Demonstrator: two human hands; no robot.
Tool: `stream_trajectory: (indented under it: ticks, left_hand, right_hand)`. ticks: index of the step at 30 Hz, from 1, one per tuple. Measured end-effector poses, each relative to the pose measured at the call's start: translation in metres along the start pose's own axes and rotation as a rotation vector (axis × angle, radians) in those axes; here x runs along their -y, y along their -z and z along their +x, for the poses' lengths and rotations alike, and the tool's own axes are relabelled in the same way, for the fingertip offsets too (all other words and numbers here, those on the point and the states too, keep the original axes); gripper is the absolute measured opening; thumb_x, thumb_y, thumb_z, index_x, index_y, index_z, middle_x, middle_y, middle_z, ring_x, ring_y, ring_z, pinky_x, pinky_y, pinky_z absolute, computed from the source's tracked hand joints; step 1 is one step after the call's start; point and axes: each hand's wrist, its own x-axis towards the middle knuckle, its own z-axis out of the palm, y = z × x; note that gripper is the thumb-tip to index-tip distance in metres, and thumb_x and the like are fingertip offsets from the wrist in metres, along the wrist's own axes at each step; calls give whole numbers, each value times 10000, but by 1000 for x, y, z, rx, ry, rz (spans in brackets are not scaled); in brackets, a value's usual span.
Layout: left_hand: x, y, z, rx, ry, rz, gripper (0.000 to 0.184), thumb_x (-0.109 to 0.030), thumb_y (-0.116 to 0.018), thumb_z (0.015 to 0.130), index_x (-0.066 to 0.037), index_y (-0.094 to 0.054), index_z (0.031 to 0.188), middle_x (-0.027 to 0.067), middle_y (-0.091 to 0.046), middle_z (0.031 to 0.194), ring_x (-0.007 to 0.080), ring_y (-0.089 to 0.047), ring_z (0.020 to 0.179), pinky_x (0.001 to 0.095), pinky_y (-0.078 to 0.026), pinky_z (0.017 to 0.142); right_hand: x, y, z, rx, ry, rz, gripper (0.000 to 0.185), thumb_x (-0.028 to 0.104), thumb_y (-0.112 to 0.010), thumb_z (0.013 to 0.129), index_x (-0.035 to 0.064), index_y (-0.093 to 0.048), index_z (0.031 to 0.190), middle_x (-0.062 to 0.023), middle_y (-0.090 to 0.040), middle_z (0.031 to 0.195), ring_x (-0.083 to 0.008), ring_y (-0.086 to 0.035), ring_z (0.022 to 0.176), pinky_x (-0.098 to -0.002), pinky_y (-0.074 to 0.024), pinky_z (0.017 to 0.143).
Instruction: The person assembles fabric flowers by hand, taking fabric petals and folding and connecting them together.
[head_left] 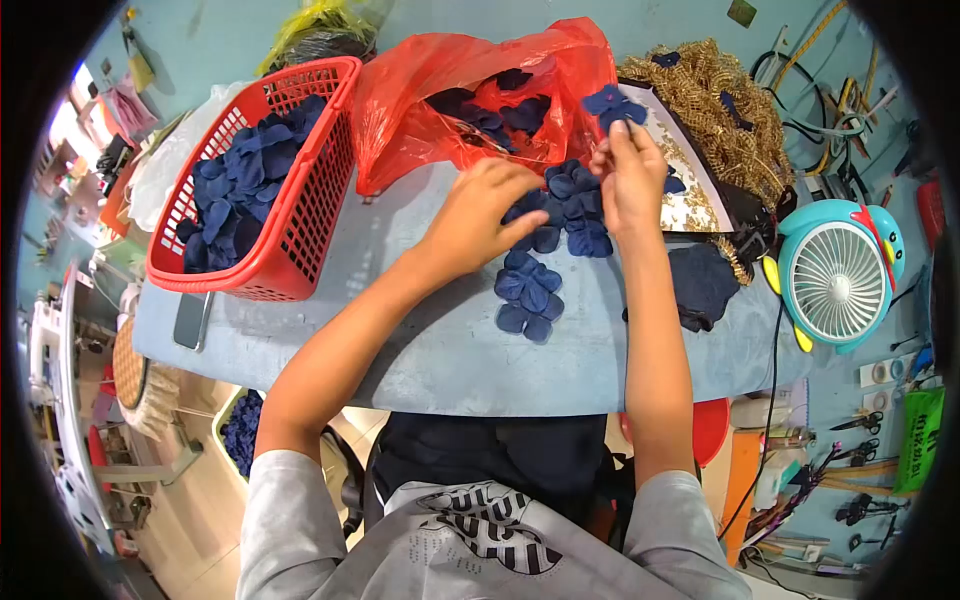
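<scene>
My right hand (634,182) is raised over the table, its thumb and fingers pinched on a navy fabric flower (607,102). My left hand (487,218) hovers at the left of a pile of navy fabric flowers (577,205), fingers apart, with nothing seen in it. Nearer to me, a small group of blue petal pieces (528,298) lies flat on the table. Behind both hands, a red plastic bag (400,100) gapes open with more dark flowers inside. Part of the pile is hidden behind my left fingers.
To the left, a red basket (318,215) holds navy petals, with a phone (190,320) below it. A tray (690,165) with gold bits, gold trim (720,90), dark cloth (703,285) and a penguin-shaped fan (838,270) stand at the right on the blue table (430,370).
</scene>
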Motion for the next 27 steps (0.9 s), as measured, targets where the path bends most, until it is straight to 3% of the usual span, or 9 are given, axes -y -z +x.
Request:
stream_trajectory:
  ticks: [2, 8, 12, 16, 19, 23, 27]
  left_hand:
    - [10, -4, -5, 60, -62, 13, 230, -111, -652, 717, -32, -585, 922, 100, -586, 935, 267, -509, 954, 369, -390, 826]
    - [-14, 14, -1, -8, -16, -86, 162, -118, -653, 720, -27, -598, 841, 92, -598, 894, 264, -540, 892, 357, -404, 799]
    - [-19, 21, -4, 207, -111, -189, 124, -126, -633, 749, -5, -621, 770, 110, -615, 881, 251, -560, 889, 336, -415, 799]
    - [-19, 22, 7, -12, 208, -303, 192, -167, -625, 758, 19, -620, 808, 136, -615, 857, 287, -566, 848, 356, -430, 763]
    - [-1, 14, 1, -28, 114, -50, 171, -129, -618, 749, 21, -622, 831, 147, -617, 850, 306, -570, 843, 356, -434, 751]
    - [14, 12, -10, 73, 238, -73, 156, -61, -605, 718, 2, -622, 860, 142, -618, 810, 300, -582, 778, 342, -448, 689]
    - [12, 13, -8, -22, 283, -141, 113, -34, -590, 713, 5, -604, 817, 140, -608, 774, 289, -583, 746, 329, -449, 661]
  right_hand:
    - [-7, -5, 0, 28, -17, -114, 178, 163, -488, 896, 4, -538, 958, -23, -546, 683, -84, -523, 573, -198, -407, 491]
    - [6, -5, -1, 25, 60, -49, 202, 181, -418, 928, 17, -534, 911, -45, -581, 736, -81, -534, 595, -207, -415, 495]
    - [8, -4, 0, 8, 42, -66, 204, 174, -400, 930, 21, -528, 889, -47, -582, 739, -80, -529, 591, -206, -419, 495]
    - [9, -4, -1, 36, 18, -105, 202, 176, -408, 922, 22, -532, 882, -43, -577, 731, -78, -526, 591, -204, -417, 497]
    - [7, -4, -1, 70, 10, -158, 199, 179, -421, 916, 18, -534, 886, -42, -577, 723, -79, -527, 587, -208, -420, 506]
    - [5, -5, -7, 104, -18, -249, 190, 192, -437, 914, 40, -547, 887, -19, -571, 726, -75, -531, 618, -208, -415, 535]
    - [2, -5, -5, 110, -56, -262, 186, 192, -443, 911, 38, -547, 897, -19, -569, 729, -74, -529, 617, -209, -414, 536]
